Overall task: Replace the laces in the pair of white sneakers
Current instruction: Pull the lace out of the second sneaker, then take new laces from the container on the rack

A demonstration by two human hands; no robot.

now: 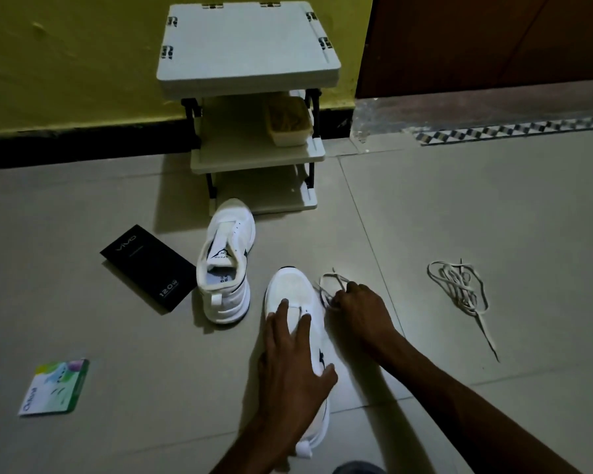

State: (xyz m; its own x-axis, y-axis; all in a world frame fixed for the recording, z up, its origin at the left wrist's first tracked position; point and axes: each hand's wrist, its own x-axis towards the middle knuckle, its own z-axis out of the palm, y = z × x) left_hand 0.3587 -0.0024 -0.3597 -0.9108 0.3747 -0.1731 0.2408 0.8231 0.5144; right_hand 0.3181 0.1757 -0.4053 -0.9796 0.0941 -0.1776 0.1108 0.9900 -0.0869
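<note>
Presses down on the near white mesh sneaker (pixel 290 289) with the left grip (pixel 293 367). Keeps that grip released: fingers spread and fairly straight across the tongue and upper, thumb lying along the shoe's right side. Points the shoe's toe away, heel toward the body, flat on the pale tiled floor (pixel 459 200).

Curls the right grip (pixel 360 309) down over a looped off-white flat lace (pixel 329 280) on the floor, just beside the toe of that sneaker, grasping the lace with bent fingers.

Further off, to the left: the second white sneaker (pixel 226 261), upright, toe toward a small cream plastic shoe rack (pixel 247 97), apart from the near shoe. Just beside its heel, a flat black rectangular box (pixel 148 266) with pale lettering. Nearer and well to the left, a small green-and-white printed packet (pixel 55 386).

Well apart on the right, a second off-white lace (pixel 459 285) in a loose bundle, one end trailing nearer.

On the rack's middle shelf, a beige rectangular tub (pixel 290 124). Behind, a yellow wall (pixel 65 63) and a dark brown door (pixel 493 39).
</note>
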